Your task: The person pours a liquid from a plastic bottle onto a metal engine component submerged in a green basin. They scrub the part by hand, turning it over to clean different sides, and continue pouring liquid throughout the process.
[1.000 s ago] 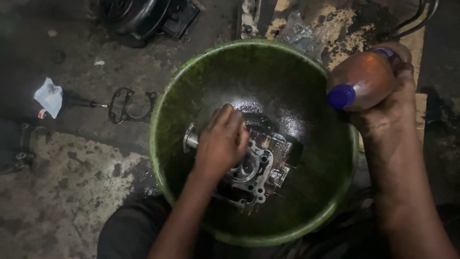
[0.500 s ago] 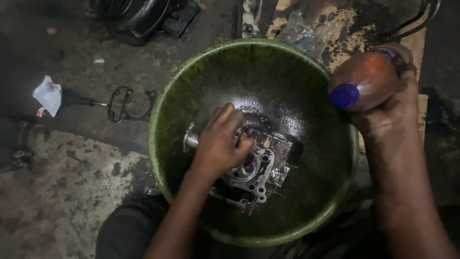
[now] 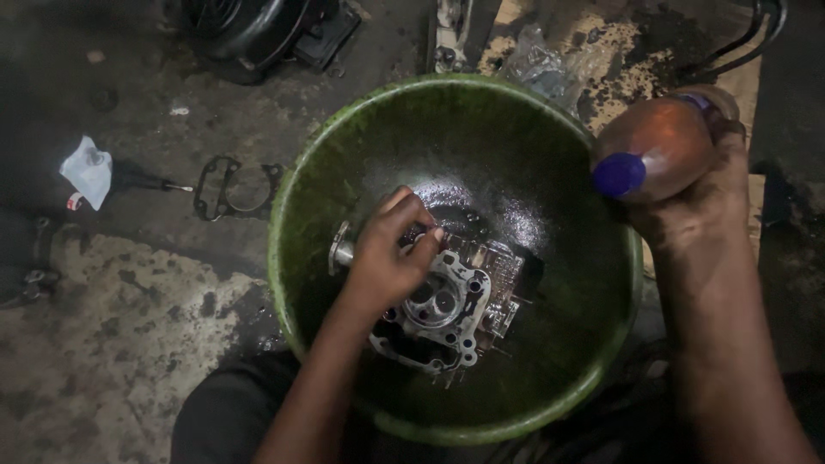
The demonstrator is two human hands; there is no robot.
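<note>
resting in the round green plastic basin, the grey metal engine head is lying under the left hand, fingers curled on it; right hand is gripping a brown blue-capped plastic bottle.

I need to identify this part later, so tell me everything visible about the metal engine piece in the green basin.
The metal engine piece is a silvery casting, wet and shiny, with a round central opening, smaller bolt holes around a flat face and a stub sticking out at its left. It lies face up on the bottom of the green basin. The left hand rests on its upper left.

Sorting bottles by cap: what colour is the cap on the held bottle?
Blue cap, on the brown bottle in the right hand; head view.
</note>
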